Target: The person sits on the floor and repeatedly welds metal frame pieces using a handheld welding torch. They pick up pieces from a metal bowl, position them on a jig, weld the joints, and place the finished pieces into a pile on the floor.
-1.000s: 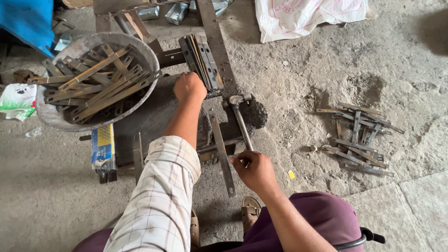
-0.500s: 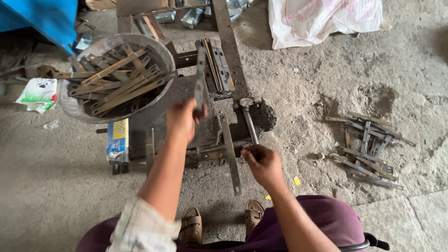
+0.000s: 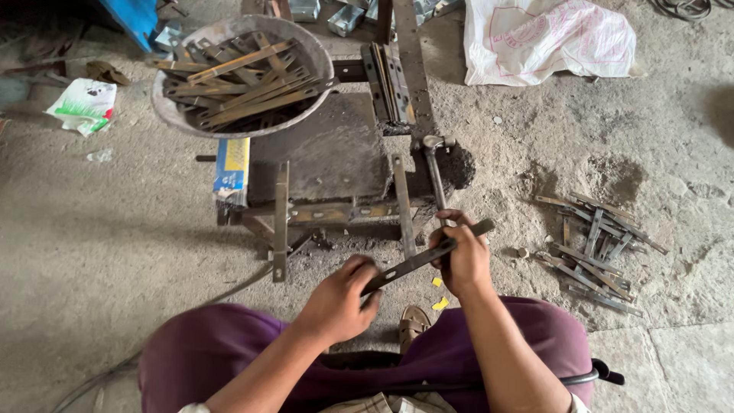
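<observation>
Both my hands meet on a flat dark metal strip (image 3: 417, 261) held slantwise just above my knees. My left hand (image 3: 338, 300) grips its lower left end. My right hand (image 3: 463, 261) is closed around the strip near its upper end and also around the handle of a hammer (image 3: 436, 172), whose head rests on the ground by the low steel work stand (image 3: 329, 153). A stack of similar strips (image 3: 386, 73) stands on edge at the far side of the stand.
A round metal basin (image 3: 162, 113) full of strips sits at the far left. Several more strips lie in a loose pile (image 3: 598, 246) on the ground at right. A blue and yellow box (image 3: 231, 170) leans by the stand, and a white sack (image 3: 550, 38) lies beyond.
My left hand pulled back from the stack of strips to my lap, bringing one strip with it. My right hand, still on the hammer handle, now also grips that strip.
</observation>
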